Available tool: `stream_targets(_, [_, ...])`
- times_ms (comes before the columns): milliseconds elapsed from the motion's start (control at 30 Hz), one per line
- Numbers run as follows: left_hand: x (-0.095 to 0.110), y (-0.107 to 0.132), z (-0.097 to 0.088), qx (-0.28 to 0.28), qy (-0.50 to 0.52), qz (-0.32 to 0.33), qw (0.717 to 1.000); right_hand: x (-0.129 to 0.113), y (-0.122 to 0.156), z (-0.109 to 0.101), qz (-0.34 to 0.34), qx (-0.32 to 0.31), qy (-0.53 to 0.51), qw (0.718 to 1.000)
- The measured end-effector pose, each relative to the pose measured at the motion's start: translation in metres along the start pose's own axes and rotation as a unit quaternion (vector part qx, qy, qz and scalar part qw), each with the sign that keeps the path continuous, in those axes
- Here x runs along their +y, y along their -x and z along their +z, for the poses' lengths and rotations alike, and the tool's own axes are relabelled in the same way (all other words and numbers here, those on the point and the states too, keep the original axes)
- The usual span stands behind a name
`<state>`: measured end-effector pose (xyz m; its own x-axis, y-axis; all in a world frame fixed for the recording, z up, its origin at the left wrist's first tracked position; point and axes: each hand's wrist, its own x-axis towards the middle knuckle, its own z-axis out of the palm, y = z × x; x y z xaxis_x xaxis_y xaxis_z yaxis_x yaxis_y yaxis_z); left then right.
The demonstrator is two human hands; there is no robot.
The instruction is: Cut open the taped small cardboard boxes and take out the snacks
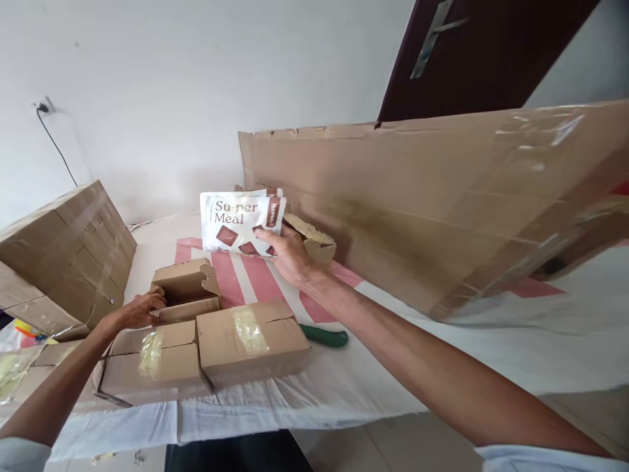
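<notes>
My right hand (291, 252) is closed around white food pouches (228, 223) printed "Su-per Meal", raised above the table. At least two are stacked, the rear one showing only along the top edge. My left hand (140, 309) grips the left side of a small open cardboard box (192, 311), fingertips over its wall. The visible part of that box's inside looks bare. Behind my right hand stands another small carton (319, 249) with raised flaps, partly hidden. Two taped cartons, one left (170, 373) and one right (253, 337), lie nearest me.
A green-handled tool (325, 335) pokes out beside the right taped carton. A long cardboard sheet or box (432, 196) stands along the right and back. At the left is a large carton (73, 249). A white cloth with red stripes (373, 373) covers the table.
</notes>
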<state>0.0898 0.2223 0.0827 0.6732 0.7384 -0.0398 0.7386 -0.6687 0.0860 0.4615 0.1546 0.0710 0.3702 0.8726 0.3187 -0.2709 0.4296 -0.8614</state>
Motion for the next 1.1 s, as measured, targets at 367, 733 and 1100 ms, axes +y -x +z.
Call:
stream_targets(367, [0.02,-0.051,-0.023,0.1,0.52,-0.063,0.846,0.048,-0.007,0.066,0.046,-0.245,0.084,0.965])
stream_targets(733, [-0.14,-0.095,-0.003,0.227,0.469,-0.27,0.81,0.081,-0.006,0.038,-0.056,-0.459,0.457,0.759])
stream_targets(1100, [-0.121,-0.095,-0.002,0.236,0.304,-0.231,0.894,0.141,-0.026,0.087,-0.171,-0.448,0.497,0.723])
